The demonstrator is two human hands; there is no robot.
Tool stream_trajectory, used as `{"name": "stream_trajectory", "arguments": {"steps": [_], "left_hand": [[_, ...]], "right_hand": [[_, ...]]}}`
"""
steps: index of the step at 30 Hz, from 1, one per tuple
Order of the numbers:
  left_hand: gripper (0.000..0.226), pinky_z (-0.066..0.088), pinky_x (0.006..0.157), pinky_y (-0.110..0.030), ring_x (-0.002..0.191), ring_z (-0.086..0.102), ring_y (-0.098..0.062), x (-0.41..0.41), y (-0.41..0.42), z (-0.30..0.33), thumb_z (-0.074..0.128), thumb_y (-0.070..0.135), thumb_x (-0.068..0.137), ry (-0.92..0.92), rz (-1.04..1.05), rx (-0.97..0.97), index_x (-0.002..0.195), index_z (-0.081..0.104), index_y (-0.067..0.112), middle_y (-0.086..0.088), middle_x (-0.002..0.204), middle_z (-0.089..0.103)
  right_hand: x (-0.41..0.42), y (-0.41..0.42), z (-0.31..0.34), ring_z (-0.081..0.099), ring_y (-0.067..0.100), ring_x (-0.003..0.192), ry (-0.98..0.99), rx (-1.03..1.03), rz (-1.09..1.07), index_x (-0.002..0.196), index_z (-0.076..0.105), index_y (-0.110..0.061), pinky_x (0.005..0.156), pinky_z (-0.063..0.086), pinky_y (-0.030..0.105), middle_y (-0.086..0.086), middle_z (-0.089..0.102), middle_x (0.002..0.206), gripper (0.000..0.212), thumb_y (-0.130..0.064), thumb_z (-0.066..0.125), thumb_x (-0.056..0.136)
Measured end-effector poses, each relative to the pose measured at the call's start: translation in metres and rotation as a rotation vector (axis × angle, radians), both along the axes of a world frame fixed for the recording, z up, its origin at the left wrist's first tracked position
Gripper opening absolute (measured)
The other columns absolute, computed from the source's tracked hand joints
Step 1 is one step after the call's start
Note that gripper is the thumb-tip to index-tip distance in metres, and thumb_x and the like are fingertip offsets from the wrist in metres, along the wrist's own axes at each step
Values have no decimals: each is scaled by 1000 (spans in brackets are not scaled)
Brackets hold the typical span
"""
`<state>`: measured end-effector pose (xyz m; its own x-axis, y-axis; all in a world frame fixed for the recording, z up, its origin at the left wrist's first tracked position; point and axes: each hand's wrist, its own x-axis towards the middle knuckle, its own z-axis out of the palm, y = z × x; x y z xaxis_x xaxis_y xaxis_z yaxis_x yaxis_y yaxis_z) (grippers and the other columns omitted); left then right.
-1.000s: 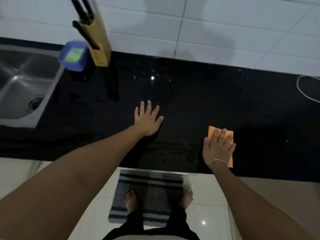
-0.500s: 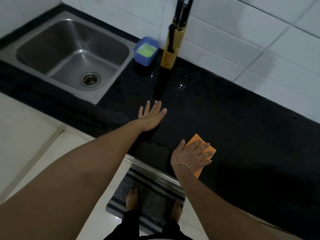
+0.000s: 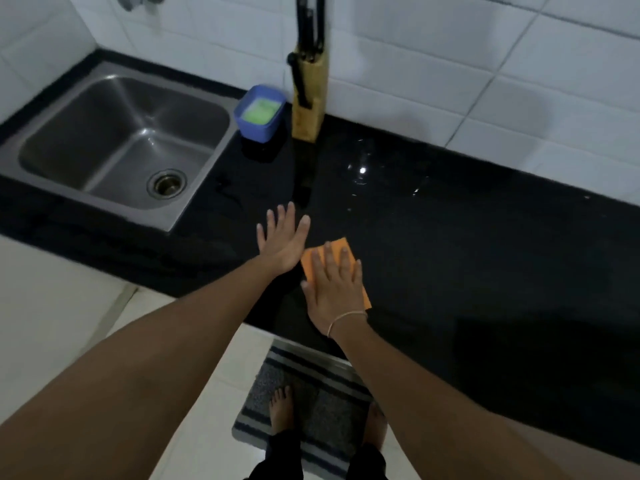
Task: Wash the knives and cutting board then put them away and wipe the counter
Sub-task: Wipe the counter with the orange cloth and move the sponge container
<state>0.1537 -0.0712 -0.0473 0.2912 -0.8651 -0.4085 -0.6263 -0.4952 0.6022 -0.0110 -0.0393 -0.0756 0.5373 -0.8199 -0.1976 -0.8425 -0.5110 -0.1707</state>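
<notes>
My right hand (image 3: 334, 289) lies flat on an orange cloth (image 3: 337, 247), pressing it onto the black counter (image 3: 485, 244) near the front edge. Just left of it, my left hand (image 3: 282, 242) rests palm down on the counter with fingers spread, holding nothing. A wooden knife block (image 3: 308, 98) with several black-handled knives stands at the back against the white tiled wall. Wet spots glint on the counter to the right of the block.
A steel sink (image 3: 117, 143) is set into the counter at the left. A blue tub (image 3: 259, 112) with green contents stands between sink and knife block. A striped mat (image 3: 311, 410) lies on the floor under my feet.
My right hand has slid the orange cloth leftward along the counter until it lies beside my left hand. The view has swung left, showing more of the sink.
</notes>
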Motion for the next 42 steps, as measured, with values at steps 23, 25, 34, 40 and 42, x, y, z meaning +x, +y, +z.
{"name": "stream_trajectory", "arguments": {"steps": [23,25,34,40,42], "left_hand": [[79,-17,117,-63,149,-34,-36,-169,-86,-21,15,70,100,-411,-521,132,160,-18,31,-6,163,-35],[79,-22,116,-59,147,-37,-32,-169,-86,-22,12,72,100,-358,-497,142,160,-18,30,-2,163,-36],[63,-5,127,-39,158,-3,-17,-168,-96,1,15,51,109,331,293,-108,163,-1,23,0,172,0],[71,-9,126,-42,157,-15,-19,-182,-93,-14,14,55,107,-140,-10,-24,163,-4,15,-6,171,-12],[73,-7,126,-46,157,-15,-25,-186,-89,-23,14,58,106,-295,-76,-34,164,-1,14,-11,170,-11]], "right_hand": [[-315,-87,-2,-9,35,154,98,77,-966,161,0,-26,120,0,63,2,-7,169,67,-56,12,102],[-294,-115,-2,-9,40,153,101,94,-1083,161,0,-20,119,1,66,8,-9,169,73,-59,11,101],[-141,-105,-1,-2,41,153,21,24,-357,161,6,-20,119,1,65,7,-1,169,69,-55,16,101],[-234,-62,6,-4,31,155,58,51,-209,161,1,-31,123,1,57,-4,-3,169,67,-59,11,101],[-271,-66,5,-5,30,155,63,55,-329,160,0,-33,123,0,56,-5,-4,169,67,-60,14,101]]}}
